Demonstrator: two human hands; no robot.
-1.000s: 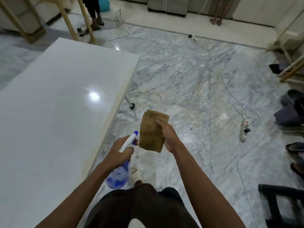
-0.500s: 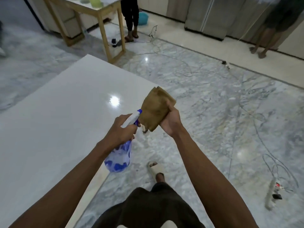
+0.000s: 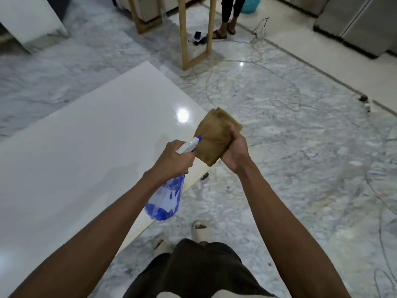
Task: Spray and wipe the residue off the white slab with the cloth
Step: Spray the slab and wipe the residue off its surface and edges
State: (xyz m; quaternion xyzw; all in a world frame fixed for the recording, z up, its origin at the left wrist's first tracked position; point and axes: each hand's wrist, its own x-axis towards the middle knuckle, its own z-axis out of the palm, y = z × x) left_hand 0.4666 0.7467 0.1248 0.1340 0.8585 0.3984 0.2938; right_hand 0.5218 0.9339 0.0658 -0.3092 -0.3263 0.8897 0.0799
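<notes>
Left hand (image 3: 175, 161) grips the spray bottle (image 3: 165, 201), nozzle aimed right at the cloth (image 3: 214, 138) clutched in right hand (image 3: 235, 151); white slab (image 3: 86, 147) lies left, nearer the bottle hand.

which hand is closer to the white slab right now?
Left. The left hand, gripping the spray bottle, is over the white slab's near edge. The right hand, holding the cloth, is out over the floor.
</notes>
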